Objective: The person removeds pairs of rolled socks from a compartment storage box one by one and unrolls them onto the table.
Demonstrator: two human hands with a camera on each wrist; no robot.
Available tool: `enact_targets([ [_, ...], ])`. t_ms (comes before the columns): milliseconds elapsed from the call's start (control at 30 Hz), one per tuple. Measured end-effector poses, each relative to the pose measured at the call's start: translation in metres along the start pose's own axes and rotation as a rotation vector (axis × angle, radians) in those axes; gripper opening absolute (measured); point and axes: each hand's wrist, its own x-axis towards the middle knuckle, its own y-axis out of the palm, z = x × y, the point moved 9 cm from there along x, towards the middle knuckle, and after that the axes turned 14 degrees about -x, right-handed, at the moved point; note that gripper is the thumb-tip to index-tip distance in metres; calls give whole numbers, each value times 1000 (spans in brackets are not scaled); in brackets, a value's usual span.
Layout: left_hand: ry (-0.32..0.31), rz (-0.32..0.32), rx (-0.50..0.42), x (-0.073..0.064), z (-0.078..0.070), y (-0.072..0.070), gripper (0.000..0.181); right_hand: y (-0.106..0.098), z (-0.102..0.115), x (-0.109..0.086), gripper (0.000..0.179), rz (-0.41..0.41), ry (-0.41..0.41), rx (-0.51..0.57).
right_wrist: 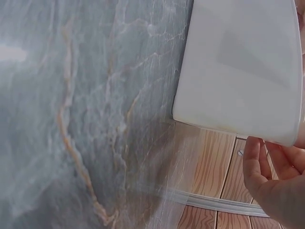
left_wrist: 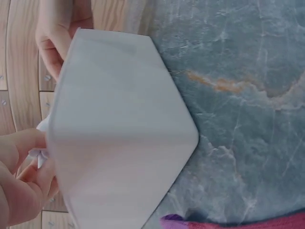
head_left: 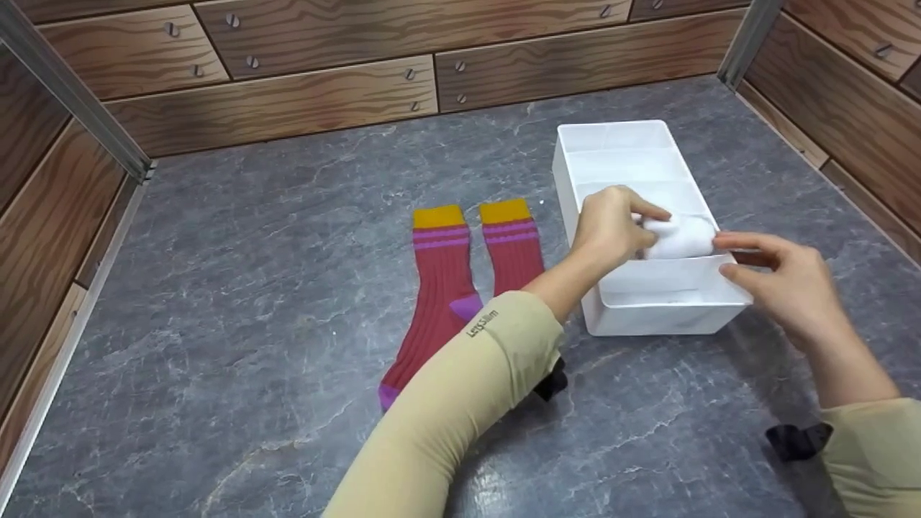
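A white divided box [head_left: 669, 320] stands on the right of the grey tabletop. In one of its middle compartments lies a white cloth bundle [head_left: 687, 237], soft and rounded. My left hand [head_left: 608, 223] reaches over the box's left wall and pinches the bundle between thumb and fingers; a bit of white cloth [left_wrist: 42, 156] shows between them in the left wrist view. At the right wall, my right hand [head_left: 788, 280] holds the rim, its fingertips close to the bundle. The right wrist view shows its fingers [right_wrist: 257, 162] against the box's outer side.
Two red ribbed socks with yellow cuffs and purple heels lie flat left of the box: the left sock [head_left: 439, 288] and the right sock [head_left: 514, 259], partly hidden by my left forearm. Wood-patterned walls [head_left: 324, 93] border the tabletop at the back and sides.
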Motion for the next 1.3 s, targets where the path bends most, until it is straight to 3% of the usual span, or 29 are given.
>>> enact_targets([
  [100, 17, 0, -28, -2, -3, -6, 29, 0, 1, 0, 34, 3, 6, -7],
  [367, 75, 3, -46, -4, -9, -16, 27, 0, 20, 0, 50, -25, -27, -173],
  [500, 110, 16, -62, -6, -12, -20, 25, -3, 26, 0, 46, -102, -26, -125],
  [633, 142, 32, -98, -8, -12, -22, 24, -6, 31, 1, 34, -187, -48, -5],
  [733, 167, 32, -125, -9, -12, -25, 23, -6, 36, 2, 33, -208, -59, 44],
  [1300, 175, 56, -236, -18, -14, -39, 25, 0, 58, 2, 59, -175, -95, -64],
])
